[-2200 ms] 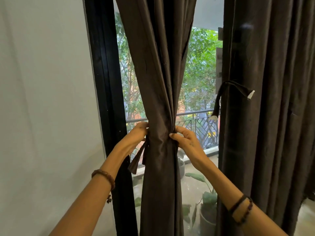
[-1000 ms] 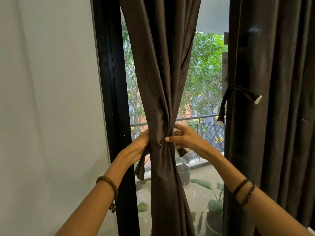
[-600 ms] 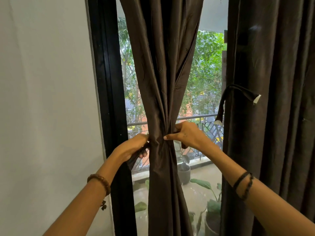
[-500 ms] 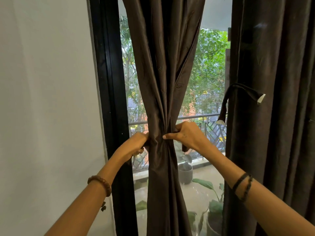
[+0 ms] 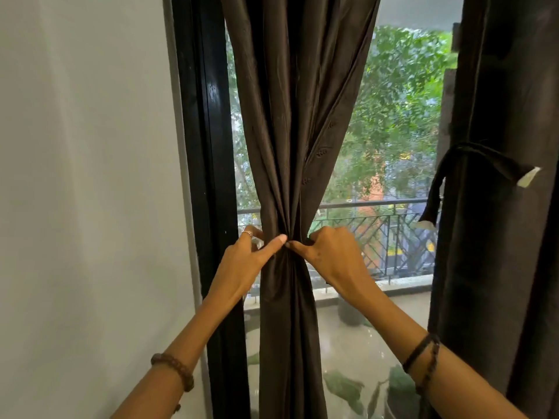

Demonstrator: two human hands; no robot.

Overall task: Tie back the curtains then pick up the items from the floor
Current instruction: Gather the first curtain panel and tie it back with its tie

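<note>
A dark brown curtain [image 5: 287, 131] hangs in front of the window, gathered into a narrow waist at mid height. My left hand [image 5: 242, 264] reaches in from the left, its thumb pressed on the front of the gathered fabric and its fingers behind it. My right hand [image 5: 329, 258] grips the waist from the right, fingers curled on the cloth and its tie band; the band itself is hidden between hands and folds. Thumb tips nearly touch. A second dark curtain [image 5: 499, 237] hangs at the right with a loose tie strap [image 5: 438, 182] dangling from it.
A grey wall [image 5: 84, 192] fills the left, next to the black window frame [image 5: 208, 176]. Beyond the glass are a balcony railing [image 5: 381, 234], potted plants [image 5: 393, 388] on a wet floor, and trees.
My left hand has come round to the front of the curtain, thumb now meeting my right thumb at the waist. The loose strap end below my left hand is no longer visible.
</note>
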